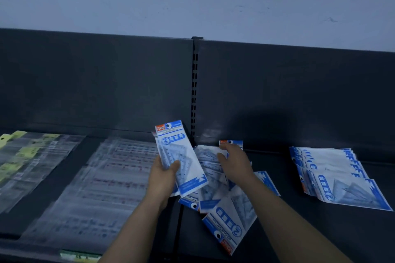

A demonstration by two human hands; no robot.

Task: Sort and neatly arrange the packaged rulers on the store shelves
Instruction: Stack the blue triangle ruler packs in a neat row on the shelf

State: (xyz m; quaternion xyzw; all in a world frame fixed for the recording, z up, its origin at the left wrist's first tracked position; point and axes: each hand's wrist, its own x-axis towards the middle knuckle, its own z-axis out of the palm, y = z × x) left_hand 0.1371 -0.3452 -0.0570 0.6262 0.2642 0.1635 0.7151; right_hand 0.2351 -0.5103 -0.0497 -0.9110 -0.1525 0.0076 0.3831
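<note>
My left hand (163,174) grips a small stack of blue-and-white ruler packs (181,156), held upright above the dark shelf (299,230). Just right of it, my right hand (234,159) reaches down onto a loose heap of the same packs (213,190), its fingers curled over the top pack; whether they grasp it is unclear. One pack (230,224) lies slanted at the heap's near edge. A fanned, tidy row of packs (333,175) lies further right on the shelf.
Long clear-sleeved rulers (102,183) lie flat on the left shelf section, with yellow-labelled ones (25,158) beyond them. A slotted upright post (194,92) divides the dark back panels. A price strip (79,255) runs along the front edge.
</note>
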